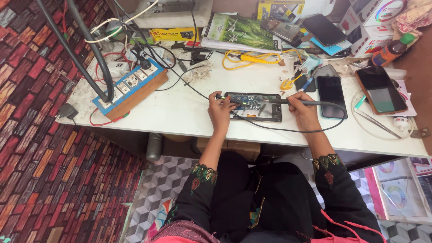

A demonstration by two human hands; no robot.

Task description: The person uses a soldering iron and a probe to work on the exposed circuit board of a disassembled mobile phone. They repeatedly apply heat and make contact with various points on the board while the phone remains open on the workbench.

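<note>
Crosswise, soldering iron point(288, 102) in right hand point(302, 110) points left over phone point(253, 107)

White table point(180, 114), blue-topped wooden power strip point(132, 87), yellow cable point(252, 58), red-brown brick-patterned wall point(31, 90), black embroidered sleeves point(202, 180).

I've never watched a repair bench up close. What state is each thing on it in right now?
Opened phone: back off, circuit board exposed, flat on table.
Soldering iron: held in right hand, tip over board.
Tweezers: gripped by left hand.
Power strip: plugs inserted.
Two phones: screens dark.
Yellow iron: lying unused.
</note>
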